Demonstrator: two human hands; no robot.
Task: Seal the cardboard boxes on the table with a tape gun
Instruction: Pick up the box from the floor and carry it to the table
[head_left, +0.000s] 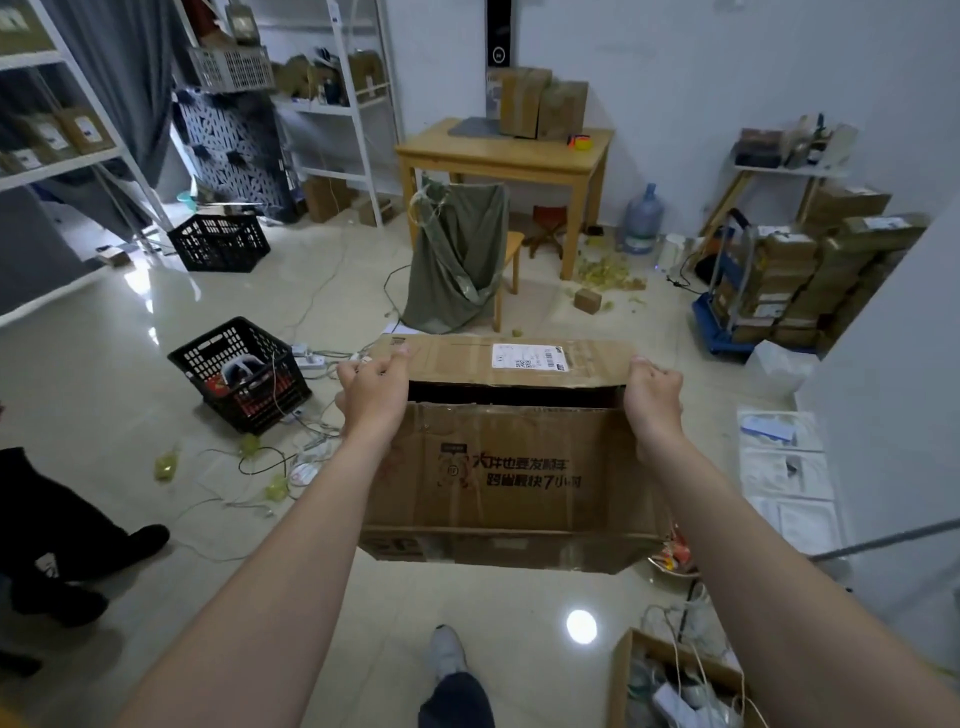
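Observation:
I hold a large worn cardboard box (511, 467) in the air above the floor, its top flaps partly open with a dark gap between them. My left hand (375, 392) grips its left upper edge and my right hand (653, 400) grips its right upper edge. A white shipping label (529, 356) sits on the far flap. Ahead stands a wooden table (498, 156) with two taped cardboard boxes (543, 103) and a small orange tape gun (579, 141) at its right end.
A chair draped with a green sack (457, 260) stands between me and the table. Black crates (241, 379) and loose cables lie on the floor at left. A cart of stacked parcels (795, 280) is at right. Another person's legs (62, 545) are at far left.

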